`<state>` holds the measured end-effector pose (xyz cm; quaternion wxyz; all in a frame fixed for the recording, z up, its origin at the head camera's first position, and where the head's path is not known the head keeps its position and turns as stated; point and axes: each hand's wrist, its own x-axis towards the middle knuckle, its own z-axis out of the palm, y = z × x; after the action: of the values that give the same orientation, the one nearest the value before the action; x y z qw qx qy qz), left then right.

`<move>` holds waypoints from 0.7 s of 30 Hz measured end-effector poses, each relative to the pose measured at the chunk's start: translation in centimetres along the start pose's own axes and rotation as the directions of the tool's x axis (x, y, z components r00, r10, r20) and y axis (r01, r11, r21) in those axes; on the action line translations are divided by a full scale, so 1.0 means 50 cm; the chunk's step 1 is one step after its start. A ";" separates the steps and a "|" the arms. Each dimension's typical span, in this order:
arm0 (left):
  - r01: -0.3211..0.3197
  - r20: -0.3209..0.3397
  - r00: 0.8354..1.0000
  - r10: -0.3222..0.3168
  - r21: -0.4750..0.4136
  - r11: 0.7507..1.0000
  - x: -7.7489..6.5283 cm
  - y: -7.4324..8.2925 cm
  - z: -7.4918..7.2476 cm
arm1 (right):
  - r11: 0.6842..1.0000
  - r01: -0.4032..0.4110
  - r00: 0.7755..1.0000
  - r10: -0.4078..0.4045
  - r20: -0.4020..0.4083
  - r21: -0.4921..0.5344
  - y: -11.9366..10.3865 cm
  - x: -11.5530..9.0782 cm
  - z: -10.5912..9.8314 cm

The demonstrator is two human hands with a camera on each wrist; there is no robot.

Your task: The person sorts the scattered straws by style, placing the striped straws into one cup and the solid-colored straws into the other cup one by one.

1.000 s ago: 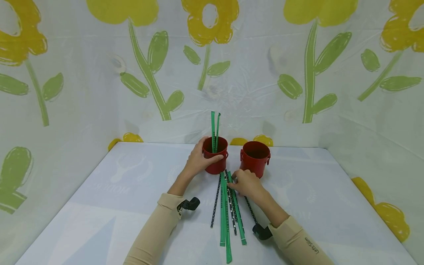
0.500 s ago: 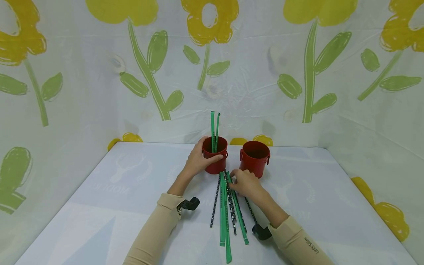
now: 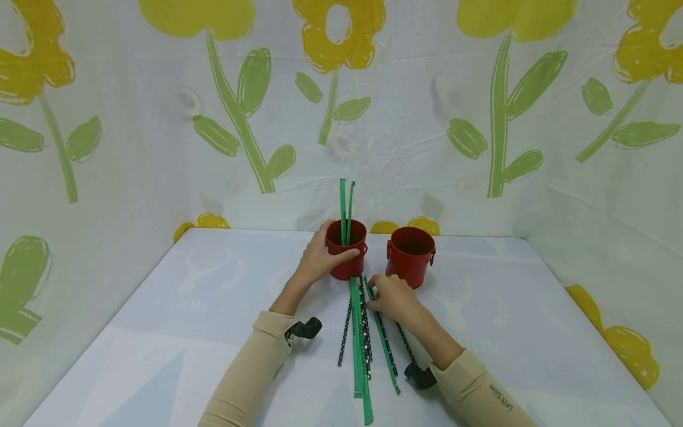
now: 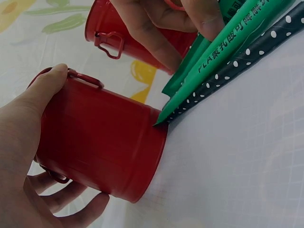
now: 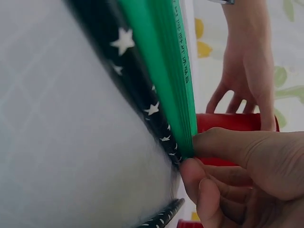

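Pinched by the right hand (image 3: pixel 396 298) is one flat green-wrapped straw (image 5: pixel 164 71), freshly parted from the other green straws (image 3: pixel 357 350) on the white table (image 3: pixel 480 308), thus seemingly singled out; a round red metal bucket (image 4: pixel 99 137) is held by the left hand (image 3: pixel 319 258).

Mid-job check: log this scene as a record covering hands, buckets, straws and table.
left hand: holds the left bucket
left bucket: upright, two green straws standing inside
right hand: pinches a green straw near its far end
right bucket: upright, nothing sticking out
table: loose green straws and black patterned straws lying in front of the buckets
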<state>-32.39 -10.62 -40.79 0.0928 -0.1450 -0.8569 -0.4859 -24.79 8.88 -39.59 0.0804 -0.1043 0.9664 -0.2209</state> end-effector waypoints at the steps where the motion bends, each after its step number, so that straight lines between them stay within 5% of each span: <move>1: 0.002 0.001 1.000 -0.002 0.001 1.000 0.000 0.000 0.000 | 1.000 0.000 1.000 0.000 0.001 0.005 0.000 0.000 0.000; 21: 0.011 -0.001 1.000 -0.011 0.005 1.000 0.001 0.002 0.000 | 0.996 -0.018 0.999 0.021 -0.032 0.087 0.018 0.004 0.002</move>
<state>-32.40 -10.59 -40.70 0.0910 -0.1397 -0.8588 -0.4844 -25.11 9.59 -40.12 0.0712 -0.0876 0.9580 -0.2636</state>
